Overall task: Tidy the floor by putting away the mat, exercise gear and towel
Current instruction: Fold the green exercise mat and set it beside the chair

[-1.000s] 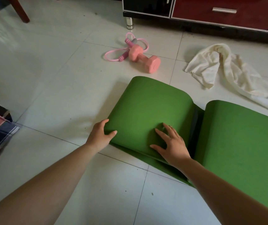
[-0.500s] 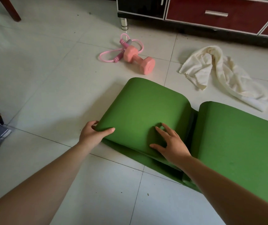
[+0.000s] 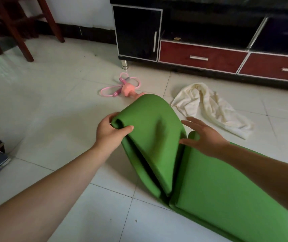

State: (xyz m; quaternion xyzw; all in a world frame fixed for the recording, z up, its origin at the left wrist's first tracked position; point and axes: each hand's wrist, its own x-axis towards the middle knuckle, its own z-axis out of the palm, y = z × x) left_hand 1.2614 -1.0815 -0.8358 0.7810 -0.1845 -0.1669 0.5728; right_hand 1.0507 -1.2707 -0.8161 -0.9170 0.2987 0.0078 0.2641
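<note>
Left hand [image 3: 110,131] grips the lifted folded end of the green foam exercise mat [image 3: 218,189], centre frame, thumb on top and fingers curled under. Right hand [image 3: 206,138] has fingers spread straight, holding nothing, at the mat's second fold; contact unclear. Pink dumbbell [image 3: 127,90] against pink skipping rope [image 3: 108,90], crumpled cream towel [image 3: 209,107] to their right, all on the white tiled floor [image 3: 52,102], upper centre.

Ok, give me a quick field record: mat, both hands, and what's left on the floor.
mat: green, partly folded, folded end raised off floor
left hand: grips the raised folded end
right hand: open, fingers spread, at the next fold
dumbbell: pink, on floor, partly behind mat
jump rope: pink, on floor beside dumbbell
towel: cream, crumpled on floor near cabinet
</note>
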